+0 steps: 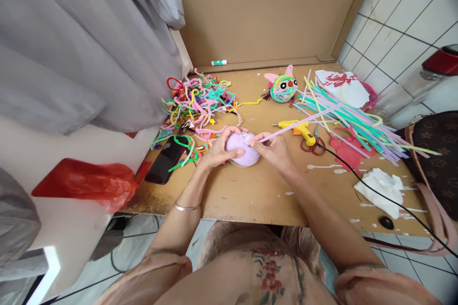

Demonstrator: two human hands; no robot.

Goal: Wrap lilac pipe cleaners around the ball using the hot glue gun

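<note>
A round ball wrapped in lilac pipe cleaner (244,155) is held just above or on the table, in front of me. My left hand (223,147) grips it from the left, thumb on the near side and fingers over the far side. My right hand (272,148) pinches a lilac pipe cleaner (300,121) against the ball's upper right. The strand's long free end slants up to the right, over a yellow glue gun (302,132). A paler spot shows at the top of the ball, partly behind the fingers.
Loose curled pipe cleaners (200,105) heap at the left, by a black phone (165,159). A decorated animal-faced ball (283,86) sits behind. Straight pipe cleaners (352,119), red-handled scissors (314,147), crumpled tissue (381,190), a black cable (361,180) and a brown bag (434,162) lie right.
</note>
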